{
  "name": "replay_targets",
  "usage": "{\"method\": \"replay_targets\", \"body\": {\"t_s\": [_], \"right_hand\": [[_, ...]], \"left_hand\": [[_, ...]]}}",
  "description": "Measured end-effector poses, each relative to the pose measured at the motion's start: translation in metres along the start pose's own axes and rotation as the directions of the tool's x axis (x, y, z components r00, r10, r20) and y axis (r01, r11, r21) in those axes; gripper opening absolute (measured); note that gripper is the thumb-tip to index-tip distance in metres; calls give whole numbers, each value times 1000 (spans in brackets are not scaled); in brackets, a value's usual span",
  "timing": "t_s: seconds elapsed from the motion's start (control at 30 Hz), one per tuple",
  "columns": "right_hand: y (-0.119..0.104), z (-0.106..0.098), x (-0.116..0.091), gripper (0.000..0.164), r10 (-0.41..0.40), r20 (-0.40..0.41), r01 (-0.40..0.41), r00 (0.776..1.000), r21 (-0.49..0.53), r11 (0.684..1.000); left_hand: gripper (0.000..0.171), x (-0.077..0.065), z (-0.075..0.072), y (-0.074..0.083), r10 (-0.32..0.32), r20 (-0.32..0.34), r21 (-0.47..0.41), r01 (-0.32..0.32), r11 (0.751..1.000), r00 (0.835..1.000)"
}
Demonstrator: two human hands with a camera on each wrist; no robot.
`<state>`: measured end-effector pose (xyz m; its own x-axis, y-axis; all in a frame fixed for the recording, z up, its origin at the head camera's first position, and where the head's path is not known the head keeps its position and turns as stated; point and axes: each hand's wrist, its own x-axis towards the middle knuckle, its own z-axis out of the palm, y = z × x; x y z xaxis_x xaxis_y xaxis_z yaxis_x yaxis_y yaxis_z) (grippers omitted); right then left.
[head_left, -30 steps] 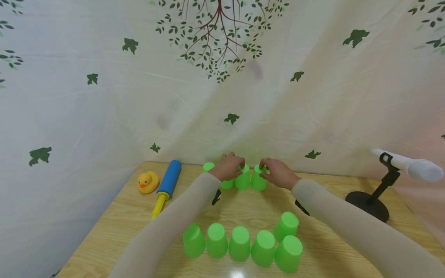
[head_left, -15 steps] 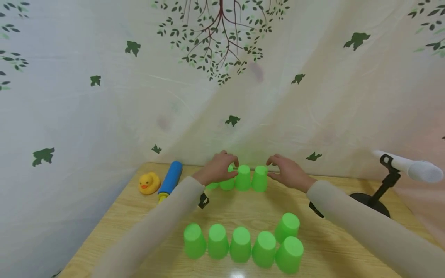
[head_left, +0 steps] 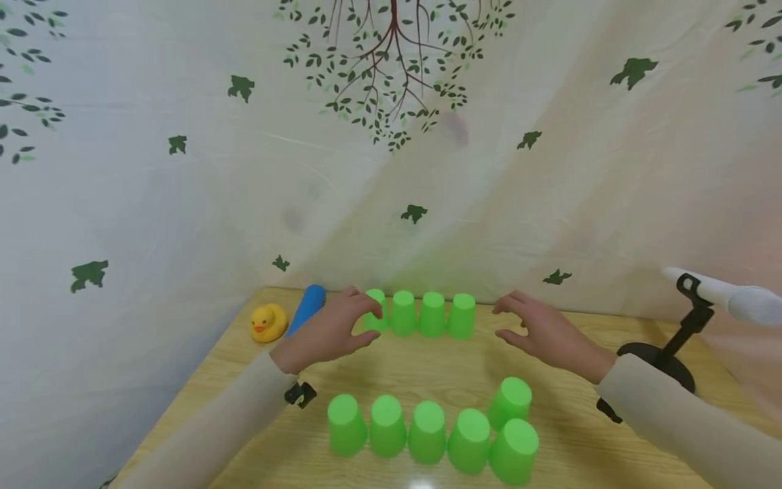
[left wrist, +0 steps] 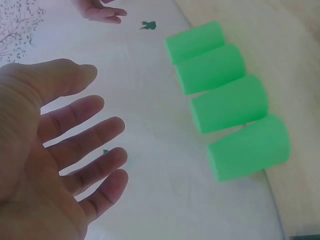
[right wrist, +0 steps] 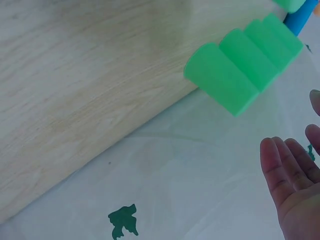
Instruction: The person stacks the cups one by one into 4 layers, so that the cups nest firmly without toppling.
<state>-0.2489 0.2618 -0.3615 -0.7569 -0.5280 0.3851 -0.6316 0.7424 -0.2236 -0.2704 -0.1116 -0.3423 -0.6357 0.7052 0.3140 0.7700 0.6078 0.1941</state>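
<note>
Several upside-down green cups [head_left: 432, 315] stand in a row along the table's back edge. My left hand [head_left: 332, 327] hovers to the left of this row with nothing in it, its fingers loosely bent and overlapping the leftmost cup [head_left: 375, 305] in the head view. Off the row's right end, my right hand [head_left: 552, 336] is also free, thumb and fingers spread apart. The left wrist view shows my left palm [left wrist: 45, 165] well away from the cups [left wrist: 235, 110]. In the right wrist view, my right fingers [right wrist: 285, 167] point up beside the cup row [right wrist: 220, 77].
Nearer me, several more green cups [head_left: 427, 432] stand upside down in a second row, with one cup [head_left: 510, 402] behind its right end. A rubber duck [head_left: 269, 322] and a blue tube [head_left: 307, 307] lie at left. A white microphone on a black stand [head_left: 662, 363] stands right. A printed cloth [head_left: 342, 204] hangs behind.
Both hands have come off the back cups and drawn apart, left hand to the left, right hand to the right. The back row is now more exposed; its cups stay in place.
</note>
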Motion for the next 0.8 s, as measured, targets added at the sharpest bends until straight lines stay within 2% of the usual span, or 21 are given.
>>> {"method": "replay_targets", "body": {"t_s": [0.17, 0.4, 0.67, 0.8], "right_hand": [[-11, -1, -20, 36, -33, -41, 32, 999, -16, 999], [-27, 2, -46, 36, -58, -92, 60, 994, 10, 998], [-35, 5, -68, 37, -39, -70, 42, 997, 47, 998], [-36, 7, -75, 37, -23, -64, 28, 998, 69, 997]], "left_hand": [[25, -30, -6, 6, -7, -17, -12, 6, 1000, 1000], [25, -63, -14, 17, 22, -42, -68, -25, 997, 999], [24, -101, -3, 18, -17, -46, -127, 11, 992, 999], [24, -115, 5, 16, -37, -14, -168, 34, 985, 999]]}}
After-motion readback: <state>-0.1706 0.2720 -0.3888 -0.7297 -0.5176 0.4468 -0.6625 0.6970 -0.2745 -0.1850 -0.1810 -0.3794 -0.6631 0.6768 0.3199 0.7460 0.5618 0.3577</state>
